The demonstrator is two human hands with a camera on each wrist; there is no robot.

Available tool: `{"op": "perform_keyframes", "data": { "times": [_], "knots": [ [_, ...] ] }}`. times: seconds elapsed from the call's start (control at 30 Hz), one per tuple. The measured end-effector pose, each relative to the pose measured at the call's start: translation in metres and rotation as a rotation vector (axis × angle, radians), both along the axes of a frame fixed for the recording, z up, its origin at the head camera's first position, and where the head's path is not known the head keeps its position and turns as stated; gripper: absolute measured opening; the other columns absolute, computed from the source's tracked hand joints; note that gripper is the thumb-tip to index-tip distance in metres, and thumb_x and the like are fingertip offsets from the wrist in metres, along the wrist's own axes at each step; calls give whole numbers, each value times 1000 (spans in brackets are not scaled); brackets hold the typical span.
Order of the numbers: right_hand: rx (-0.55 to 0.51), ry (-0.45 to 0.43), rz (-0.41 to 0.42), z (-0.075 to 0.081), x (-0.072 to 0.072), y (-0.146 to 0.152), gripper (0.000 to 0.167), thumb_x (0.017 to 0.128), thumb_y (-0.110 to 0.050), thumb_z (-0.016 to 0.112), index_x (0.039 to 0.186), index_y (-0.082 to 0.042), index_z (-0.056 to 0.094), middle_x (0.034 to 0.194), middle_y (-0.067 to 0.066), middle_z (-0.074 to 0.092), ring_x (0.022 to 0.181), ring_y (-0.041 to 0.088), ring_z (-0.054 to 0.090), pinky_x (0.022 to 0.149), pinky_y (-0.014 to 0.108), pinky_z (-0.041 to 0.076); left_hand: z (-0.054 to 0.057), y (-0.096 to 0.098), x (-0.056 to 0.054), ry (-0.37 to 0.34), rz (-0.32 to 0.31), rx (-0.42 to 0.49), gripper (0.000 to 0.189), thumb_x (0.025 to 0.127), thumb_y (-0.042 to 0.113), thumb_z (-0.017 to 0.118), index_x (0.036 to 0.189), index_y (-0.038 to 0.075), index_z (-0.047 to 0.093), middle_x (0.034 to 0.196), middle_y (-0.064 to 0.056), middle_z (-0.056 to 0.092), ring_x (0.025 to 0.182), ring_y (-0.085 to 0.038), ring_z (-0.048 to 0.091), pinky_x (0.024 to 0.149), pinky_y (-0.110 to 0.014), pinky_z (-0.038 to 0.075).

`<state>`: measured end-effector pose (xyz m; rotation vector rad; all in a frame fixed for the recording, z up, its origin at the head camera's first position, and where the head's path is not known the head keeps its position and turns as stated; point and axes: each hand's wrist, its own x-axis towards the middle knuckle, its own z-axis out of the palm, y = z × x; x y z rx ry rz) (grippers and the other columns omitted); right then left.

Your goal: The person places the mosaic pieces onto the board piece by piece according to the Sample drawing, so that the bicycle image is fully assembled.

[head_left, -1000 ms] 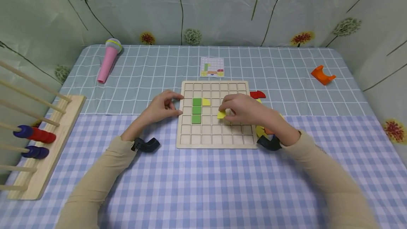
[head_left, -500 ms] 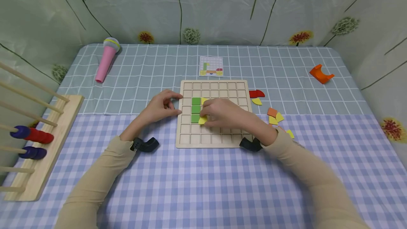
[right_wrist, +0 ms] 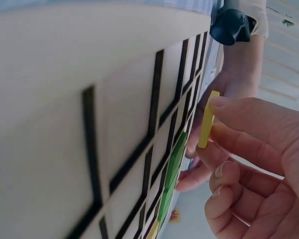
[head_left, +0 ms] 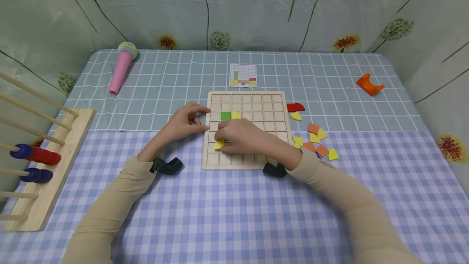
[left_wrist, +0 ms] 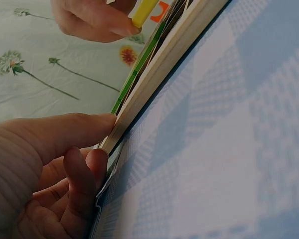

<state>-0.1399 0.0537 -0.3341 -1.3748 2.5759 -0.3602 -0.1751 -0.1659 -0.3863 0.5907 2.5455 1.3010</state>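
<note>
A wooden grid board [head_left: 253, 162] lies flat in the middle of the table. My left hand [head_left: 183, 122] rests at its left edge, thumb tip and index fingertip touching the rim apart from each other; in the left wrist view the thumb [left_wrist: 84, 130] presses against the board's side. Over the lower left cells, my right hand [head_left: 243, 137] pinches a yellow tile [right_wrist: 208, 119] between thumb and fingers, close above the board. A green square tile [head_left: 225, 115] and a yellow tile [head_left: 236, 115] lie in cells behind that hand, which covers the other green tiles in the head view.
A printed pattern card [head_left: 243, 75] lies behind the board. To its right are red pieces [head_left: 295, 107] and loose yellow and orange tiles [head_left: 321, 150]. An orange curved block [head_left: 370, 84], a pink toy microphone [head_left: 121, 68] and a wooden bead frame [head_left: 69, 146] stand farther out.
My right hand has carried the yellow tile leftward across the board, from the middle to the lower left cells, uncovering the loose tiles at right. My left hand stays at the edge.
</note>
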Motion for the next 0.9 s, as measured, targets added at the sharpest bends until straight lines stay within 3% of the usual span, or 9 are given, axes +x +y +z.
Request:
{"op": "perform_keyframes", "data": {
  "times": [0.43, 0.9],
  "knots": [
    [61, 59, 32, -7, 0, -16, 9, 81, -18, 67, 89, -14, 70, 83, 0, 63, 68, 10, 50, 58, 22, 42, -1, -1, 0, 12, -4, 15, 48, 77, 7, 75, 122, 1, 59, 112, -16, 55, 65, 4, 53, 60, -12, 44],
    [95, 81, 10, -8, 5, -22, 10, 82, -22, 69, 87, -13, 69, 85, 0, 61, 67, 9, 48, 53, 22, 37, -3, -2, -1, 31, -11, 9, 48, 77, 8, 75, 122, 0, 58, 112, -17, 54, 65, 4, 53, 59, -12, 44]
  ]
}}
